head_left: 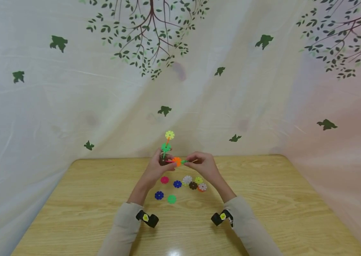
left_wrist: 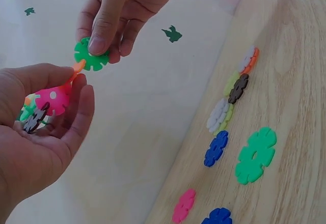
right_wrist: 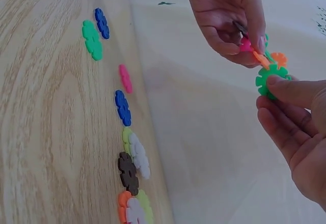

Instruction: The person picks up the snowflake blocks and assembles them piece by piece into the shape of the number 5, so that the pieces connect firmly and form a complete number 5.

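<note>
My left hand (head_left: 152,173) grips a chain of slotted, flower-shaped plastic discs above the table. A yellow disc (head_left: 169,135) tops the chain, with a green disc (head_left: 166,147) below it and a brown disc (head_left: 163,161) by the palm. From there a pink disc (left_wrist: 52,101) leads to an orange disc (head_left: 177,161), pinched between left thumb and fingers. Thumb and fingers of my right hand (head_left: 205,166) pinch another green disc (left_wrist: 85,57), whose edge meets the orange one in the left wrist view. Fingers partly cover both discs.
On the wooden table (head_left: 87,213) below my hands lie loose discs: two blue (head_left: 159,195), a green one (head_left: 172,199), a pink one (head_left: 165,180), and a cluster of white, yellow, brown (head_left: 193,185) and orange, some overlapping. A printed cloth (head_left: 119,117) hangs behind the table.
</note>
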{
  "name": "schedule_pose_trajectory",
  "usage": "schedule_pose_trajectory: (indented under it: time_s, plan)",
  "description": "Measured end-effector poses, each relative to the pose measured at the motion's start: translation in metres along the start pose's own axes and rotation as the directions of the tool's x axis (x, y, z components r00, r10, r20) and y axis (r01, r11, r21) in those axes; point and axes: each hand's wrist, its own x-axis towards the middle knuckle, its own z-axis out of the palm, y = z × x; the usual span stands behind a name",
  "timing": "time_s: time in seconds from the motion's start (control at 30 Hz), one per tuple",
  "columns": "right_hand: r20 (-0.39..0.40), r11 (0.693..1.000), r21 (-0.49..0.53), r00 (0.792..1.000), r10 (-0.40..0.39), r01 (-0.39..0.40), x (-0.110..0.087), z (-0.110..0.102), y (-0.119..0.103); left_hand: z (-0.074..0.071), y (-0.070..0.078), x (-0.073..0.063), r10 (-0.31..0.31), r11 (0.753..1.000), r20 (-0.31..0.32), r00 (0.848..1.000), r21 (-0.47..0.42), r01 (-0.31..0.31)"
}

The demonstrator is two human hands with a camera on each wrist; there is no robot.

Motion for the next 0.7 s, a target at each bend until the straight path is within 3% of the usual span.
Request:
schedule_pose_trajectory:
  time_s: [0.37,0.7]
  plan:
    - [-0.006,0.997,-0.05,0.998,-0.067,0.067,-0.001,0.001,-0.004,0.006,-0.002,0.002,0.07,0.996,-0.063,0.996,-0.043,-0.073]
    - [-0.028,0.994,-0.062,0.995,-0.091,0.089,-0.001,0.002,-0.001,0.011,-0.001,0.002,0.067,0.996,-0.073,0.995,-0.048,-0.071]
